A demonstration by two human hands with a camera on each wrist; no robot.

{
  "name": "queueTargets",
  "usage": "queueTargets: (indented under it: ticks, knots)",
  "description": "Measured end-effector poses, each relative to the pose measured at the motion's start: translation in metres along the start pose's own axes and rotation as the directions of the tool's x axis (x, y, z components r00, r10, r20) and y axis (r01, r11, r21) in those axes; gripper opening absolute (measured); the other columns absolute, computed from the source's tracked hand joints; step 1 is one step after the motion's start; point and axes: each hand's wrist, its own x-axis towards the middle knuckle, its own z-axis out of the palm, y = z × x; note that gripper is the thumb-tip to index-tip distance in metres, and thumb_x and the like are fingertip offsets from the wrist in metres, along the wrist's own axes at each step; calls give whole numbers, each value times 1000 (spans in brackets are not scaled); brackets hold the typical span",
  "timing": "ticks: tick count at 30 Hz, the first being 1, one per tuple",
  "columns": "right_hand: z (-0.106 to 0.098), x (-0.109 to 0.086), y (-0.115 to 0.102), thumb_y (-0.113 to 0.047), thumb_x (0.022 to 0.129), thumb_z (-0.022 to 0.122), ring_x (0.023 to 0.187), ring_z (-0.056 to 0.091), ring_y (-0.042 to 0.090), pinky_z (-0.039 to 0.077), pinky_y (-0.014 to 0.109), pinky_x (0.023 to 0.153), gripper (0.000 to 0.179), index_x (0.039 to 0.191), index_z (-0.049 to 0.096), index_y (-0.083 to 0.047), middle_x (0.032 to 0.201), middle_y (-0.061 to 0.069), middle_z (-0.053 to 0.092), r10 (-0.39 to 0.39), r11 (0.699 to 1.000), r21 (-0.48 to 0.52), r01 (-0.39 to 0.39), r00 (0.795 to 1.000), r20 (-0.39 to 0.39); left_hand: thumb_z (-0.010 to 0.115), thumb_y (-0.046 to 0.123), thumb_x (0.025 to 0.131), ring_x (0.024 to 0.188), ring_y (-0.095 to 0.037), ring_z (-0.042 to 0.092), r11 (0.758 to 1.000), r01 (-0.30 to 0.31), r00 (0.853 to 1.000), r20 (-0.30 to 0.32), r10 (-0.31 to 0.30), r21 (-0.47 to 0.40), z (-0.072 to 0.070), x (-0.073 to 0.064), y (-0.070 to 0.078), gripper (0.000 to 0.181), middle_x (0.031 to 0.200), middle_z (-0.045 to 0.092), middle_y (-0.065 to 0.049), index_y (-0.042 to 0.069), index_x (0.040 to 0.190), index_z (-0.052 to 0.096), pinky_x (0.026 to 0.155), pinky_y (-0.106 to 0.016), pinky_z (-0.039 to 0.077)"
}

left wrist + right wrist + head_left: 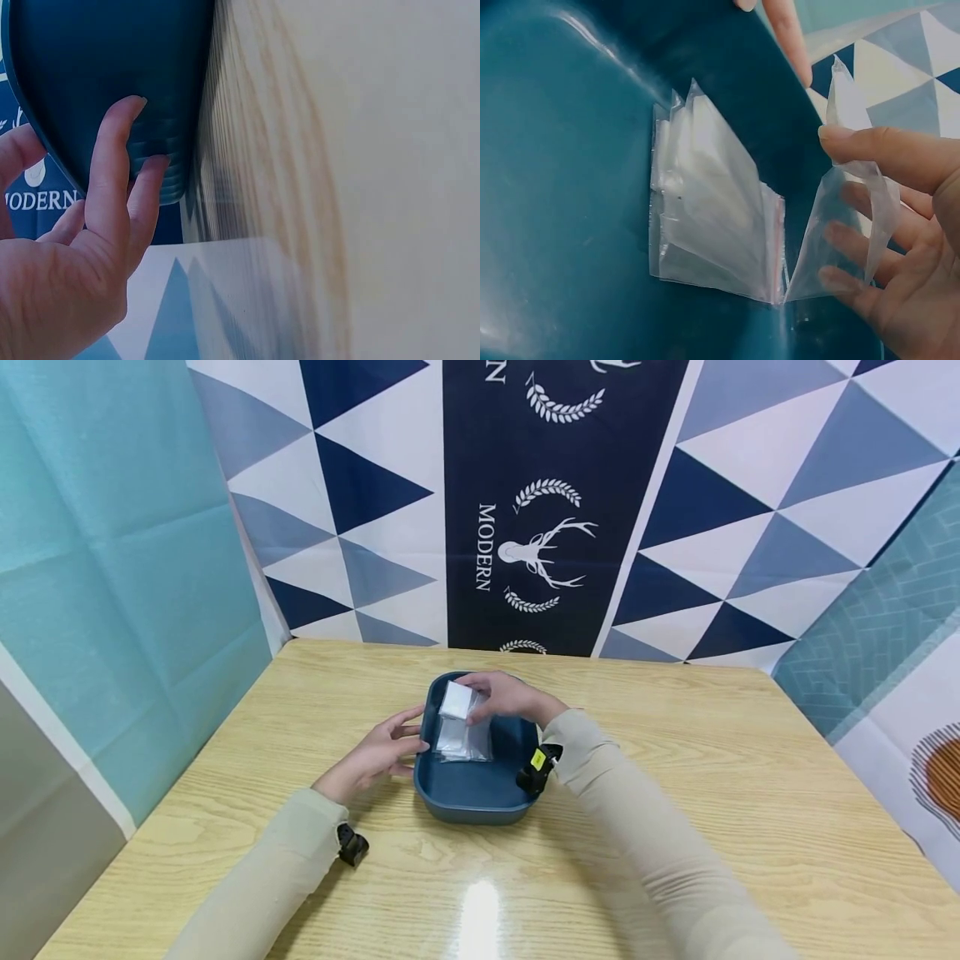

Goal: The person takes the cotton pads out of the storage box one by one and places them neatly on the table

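A dark blue plastic bin point(472, 815) stands on the table in the head view. Against its left side is my left hand point(377, 757), fingers spread and nearly straight, fingertips at the outer wall and rim. Over the bin's far part, my right hand point(512, 696) pinches a small clear plastic bag point(849, 105) between thumb and fingers. White, folded-looking material shows at this bag's upper end. Below it, several clear zip bags point(709, 202) with whitish contents lie overlapping inside the bin, close to its wall. The held bag's lower edge meets their zip edges in the right wrist view.
The bin rests on a light wooden table point(697, 760). Behind the table's far edge hangs a patterned cloth point(555, 527) with triangles and a deer print. A plain teal cloth point(135, 527) hangs along the left. Each wrist carries a small black camera point(351, 845).
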Motion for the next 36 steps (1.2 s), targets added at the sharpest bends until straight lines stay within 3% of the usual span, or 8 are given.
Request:
queueTargets:
  ticks: [8,18,30,36]
  knots:
    - [-7,-10,-3,-3,78,73,107,50,25,43,36,91,61,134,48,-10,128,8,53,-38,998,54,40,999,-24,54,1,91,113,-39,51,1000,-5,1000,-4,5,12,0,-2,0,66,143,33,-22,17,148,25,74,-44,54]
    - [-18,-32,-6,-5,79,73,123,42,24,36,41,100,66,138,45,-14,136,7,47,-44,995,87,52,996,-83,55,0,90,113,-38,52,1000,1,1000,-13,-1,5,0,-3,0,68,143,33,-22,17,149,25,74,-44,54]
    - [-29,-58,2,-7,77,74,120,44,24,38,42,98,71,140,43,-18,138,6,46,-66,993,89,77,990,-126,56,-1,90,114,-38,51,1000,4,1000,-14,-4,-8,1,-1,1,69,143,33,-21,17,148,25,77,-46,52]
    - [-30,-73,8,-6,76,76,121,44,26,38,44,97,74,141,42,-15,139,9,44,-67,995,67,77,988,-139,55,-1,90,113,-38,52,1000,1,1000,-10,-1,-5,1,-2,2,68,142,33,-21,17,149,24,75,-44,53]
